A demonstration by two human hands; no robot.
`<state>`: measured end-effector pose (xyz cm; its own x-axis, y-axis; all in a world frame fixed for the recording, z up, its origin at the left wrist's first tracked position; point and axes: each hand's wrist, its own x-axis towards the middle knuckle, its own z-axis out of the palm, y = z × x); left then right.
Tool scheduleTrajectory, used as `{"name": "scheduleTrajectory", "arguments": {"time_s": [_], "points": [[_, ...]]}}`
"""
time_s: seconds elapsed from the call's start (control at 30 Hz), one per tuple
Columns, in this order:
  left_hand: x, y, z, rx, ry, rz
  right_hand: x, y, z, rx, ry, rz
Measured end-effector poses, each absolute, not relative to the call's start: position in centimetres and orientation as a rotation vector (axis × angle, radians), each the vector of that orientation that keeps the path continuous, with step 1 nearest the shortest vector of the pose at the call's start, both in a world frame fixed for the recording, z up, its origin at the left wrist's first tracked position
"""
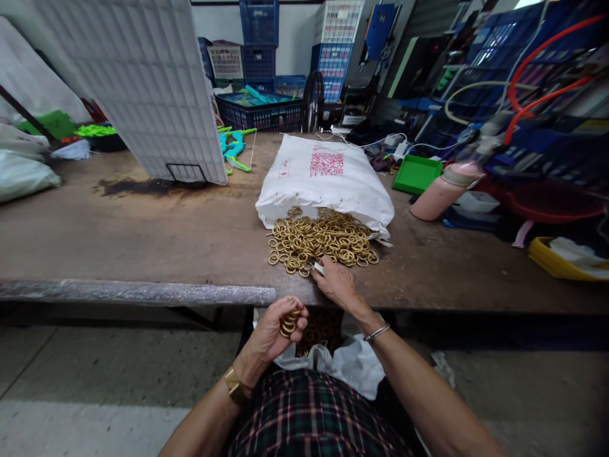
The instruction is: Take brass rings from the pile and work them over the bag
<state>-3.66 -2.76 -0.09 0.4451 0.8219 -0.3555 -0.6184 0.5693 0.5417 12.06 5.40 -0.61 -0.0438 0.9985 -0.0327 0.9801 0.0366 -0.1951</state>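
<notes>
A heap of brass-coloured metal rings [328,238] spills from the mouth of a white woven sack [295,174] lying on the table. My left hand [278,327] is closed around several of these rings, in front of the table edge, palm turned up. At the near edge of the heap, my right hand [337,282] reaches down with its fingers drawn together. A small white piece [318,268] shows at its fingertips, against the rings; whether it is held or worn on a finger I cannot tell. Below the table edge, an open bag [356,362] has more rings inside.
A white ribbed panel [157,95] stands on the table [118,247] at the left. To the right are a pink bottle [440,193], a green tray [417,174] and a yellow basin [566,266]. Stacked crates [259,60] and a fan [314,101] are behind.
</notes>
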Motion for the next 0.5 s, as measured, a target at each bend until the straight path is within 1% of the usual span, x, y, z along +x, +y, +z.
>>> {"name": "scheduleTrajectory", "arguments": {"time_s": [0.17,0.27,0.37,0.5], "points": [[-3.8,-2.5,-0.3,0.386,0.691,0.947,12.5,4.9,-0.5,-2.118,-2.149,0.285],[-3.5,-2.4,-0.5,0.501,0.782,0.972,12.9,4.4,-0.7,-2.011,-2.087,0.393],[-2.9,-2.3,-0.5,0.761,0.992,1.006,12.9,3.6,-1.0,-1.782,-1.930,0.664],[-2.7,-2.2,-0.4,1.120,1.200,1.098,12.1,1.8,-0.7,-1.536,-1.595,1.195]]}}
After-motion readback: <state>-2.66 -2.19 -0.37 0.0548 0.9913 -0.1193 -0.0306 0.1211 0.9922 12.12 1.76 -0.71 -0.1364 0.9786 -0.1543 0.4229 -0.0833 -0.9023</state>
